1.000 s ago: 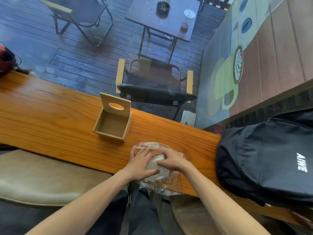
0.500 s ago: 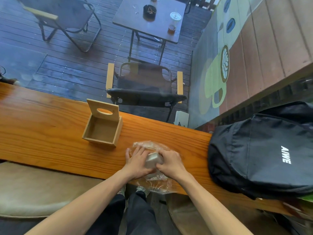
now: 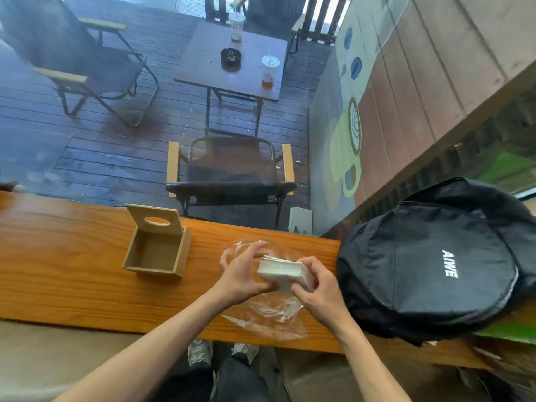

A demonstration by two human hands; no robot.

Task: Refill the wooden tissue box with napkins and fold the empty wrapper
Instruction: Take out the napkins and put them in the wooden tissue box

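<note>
Napkins (image 3: 285, 271), a white stack, sit at centre frame, gripped between a person's two bare hands above the counter (image 3: 72, 271). The left hand (image 3: 242, 275) clasps the stack's left end, thumb along its near edge and fingers curled over the far side. The right hand (image 3: 317, 288) pinches the right end, thumb on top and fingers beneath. The stack tilts slightly, its layered edge facing the camera.

The wrapper (image 3: 266, 317), clear crinkled plastic, lies spread on the counter under the hands, reaching the near edge and showing again behind the left fingers. Whether it touches the stack cannot be told.

The box (image 3: 158, 250), pale wood, stands on the counter left of centre, just beside the left hand but apart from it. Its lid (image 3: 155, 219), with an oval slot, is raised upright at the far side, and the inside shows bare wood.

A black backpack (image 3: 435, 265) with white lettering rests on the counter at right, close to the right hand. Beyond the glass, in the upper half of the frame, a dark deck holds folding chairs and a small table (image 3: 229, 65) carrying an ashtray (image 3: 230, 56) and a lidded cup (image 3: 269, 71). Dark trousers and shoes show below the counter at bottom centre.
</note>
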